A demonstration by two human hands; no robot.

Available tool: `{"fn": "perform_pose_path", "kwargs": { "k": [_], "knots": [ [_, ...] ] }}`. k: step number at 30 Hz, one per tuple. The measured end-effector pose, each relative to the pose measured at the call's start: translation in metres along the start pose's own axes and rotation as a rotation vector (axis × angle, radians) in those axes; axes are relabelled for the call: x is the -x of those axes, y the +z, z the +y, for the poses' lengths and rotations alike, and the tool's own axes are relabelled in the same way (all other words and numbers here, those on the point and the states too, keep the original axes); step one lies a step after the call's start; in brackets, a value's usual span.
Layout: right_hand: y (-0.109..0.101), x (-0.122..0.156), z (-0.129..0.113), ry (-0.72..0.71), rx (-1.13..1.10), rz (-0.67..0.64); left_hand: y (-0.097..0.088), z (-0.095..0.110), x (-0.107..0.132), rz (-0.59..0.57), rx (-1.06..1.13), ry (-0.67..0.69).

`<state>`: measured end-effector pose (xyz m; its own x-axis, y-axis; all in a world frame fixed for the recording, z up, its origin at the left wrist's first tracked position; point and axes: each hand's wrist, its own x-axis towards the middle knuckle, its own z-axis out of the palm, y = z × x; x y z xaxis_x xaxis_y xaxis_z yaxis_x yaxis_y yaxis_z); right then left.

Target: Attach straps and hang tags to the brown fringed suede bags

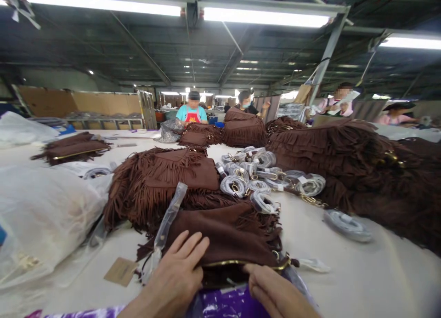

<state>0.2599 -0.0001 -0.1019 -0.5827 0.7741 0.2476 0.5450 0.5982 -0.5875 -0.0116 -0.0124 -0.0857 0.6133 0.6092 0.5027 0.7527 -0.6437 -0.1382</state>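
A dark brown leather bag (220, 228) with fringe lies before me. Its gold zipper (227, 263) is undone along the edge nearest me, and the dark opening shows. My left hand (181, 267) rests on the bag's left part, fingers stretched flat over the leather. At the zipper edge, my right hand (270, 286) has its fingers bent, with the fingertips closed on the rim of the bag. A clear plastic-wrapped strip (168, 217) runs up beside my left hand. Below the opening is a purple plastic package (227, 302). A brown paper tag (120, 271) lies to the left.
Stacked fringed bags (172, 171) stand just beyond, and a larger pile (330, 148) fills the right. Several plastic-wrapped coiled straps (237, 184) lie between. A translucent plastic bag (48, 217) bulges at left. Across the table works a person in a red apron (192, 115).
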Motion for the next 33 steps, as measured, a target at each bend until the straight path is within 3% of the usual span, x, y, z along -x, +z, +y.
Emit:
{"fn": "perform_pose_path", "kwargs": {
  "k": [4, 9, 11, 13, 17, 19, 24, 27, 30, 33],
  "knots": [
    [-0.035, -0.014, -0.013, 0.077, -0.214, -0.034, -0.020, -0.025, -0.006, -0.111, -0.078, -0.047],
    [-0.056, -0.030, -0.020, 0.198, -0.339, -0.095, -0.038, -0.041, -0.019, 0.016, -0.117, -0.045],
    [-0.058, -0.036, -0.021, 0.196, -0.394, -0.099, -0.040, -0.034, -0.023, 0.084, -0.127, -0.018],
    [-0.059, -0.042, -0.023, 0.176, -0.425, -0.108, -0.036, -0.019, -0.024, 0.074, -0.072, 0.016],
    [-0.058, -0.051, -0.024, 0.131, -0.433, -0.104, -0.008, 0.015, -0.019, -0.140, 0.058, 0.138],
    [-0.057, -0.055, -0.020, 0.111, -0.447, -0.084, 0.002, 0.017, -0.016, -0.180, 0.017, 0.136],
    [-0.053, -0.061, -0.009, 0.104, -0.435, -0.080, -0.016, -0.024, -0.013, -0.115, -0.125, -0.118],
    [-0.046, -0.064, -0.007, 0.083, -0.376, -0.098, -0.023, -0.045, -0.014, -0.264, 0.014, -0.318],
    [-0.036, -0.070, -0.005, 0.040, -0.291, -0.095, -0.017, -0.048, -0.018, -0.402, 0.154, -0.475],
    [-0.027, -0.081, -0.004, -0.023, -0.215, -0.087, -0.011, -0.041, -0.025, -0.410, 0.145, -0.568]
  ]
}}
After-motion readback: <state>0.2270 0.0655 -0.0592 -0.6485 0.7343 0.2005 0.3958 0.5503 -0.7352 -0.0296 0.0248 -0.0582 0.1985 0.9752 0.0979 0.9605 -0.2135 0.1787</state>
